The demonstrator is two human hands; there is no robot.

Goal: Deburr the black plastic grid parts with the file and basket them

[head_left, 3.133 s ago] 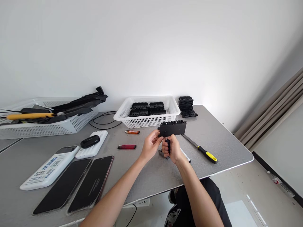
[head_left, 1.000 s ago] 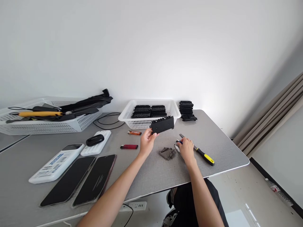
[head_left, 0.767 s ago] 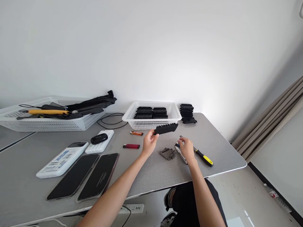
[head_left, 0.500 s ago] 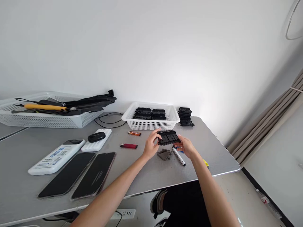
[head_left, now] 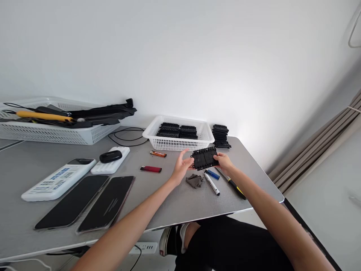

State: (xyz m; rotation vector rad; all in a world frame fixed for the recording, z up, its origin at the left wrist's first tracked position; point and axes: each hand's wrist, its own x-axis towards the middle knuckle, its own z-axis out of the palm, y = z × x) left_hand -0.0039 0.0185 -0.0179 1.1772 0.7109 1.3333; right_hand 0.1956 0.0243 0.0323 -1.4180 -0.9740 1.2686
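Observation:
A black ribbed plastic part (head_left: pixel 205 159) is held flat above the grey table (head_left: pixel 180 203), its ribbed face up. My right hand (head_left: pixel 226 161) grips its right end with the fingers curled under it. My left hand (head_left: pixel 182 167) is at its left end, fingers spread and loosely touching the edge. Below the part lie a crumpled grey cloth (head_left: pixel 194 180), a white marker (head_left: pixel 212 184), a blue pen cap (head_left: pixel 212 174) and a screwdriver (head_left: pixel 231 183) with a black and yellow handle.
A white basket (head_left: pixel 177 143) of the same black parts stands behind, with a stack of more parts (head_left: pixel 220 134) to its right. Two lighters (head_left: pixel 151 169), two phones (head_left: pixel 107 203), a power bank (head_left: pixel 59 179), a black case (head_left: pixel 110 156) and a large tool basket (head_left: pixel 56 131) lie to the left.
My right hand let go of the marker on the table and took the right end of the black part. The part was turned flat, ribbed face up. The camera view shifted.

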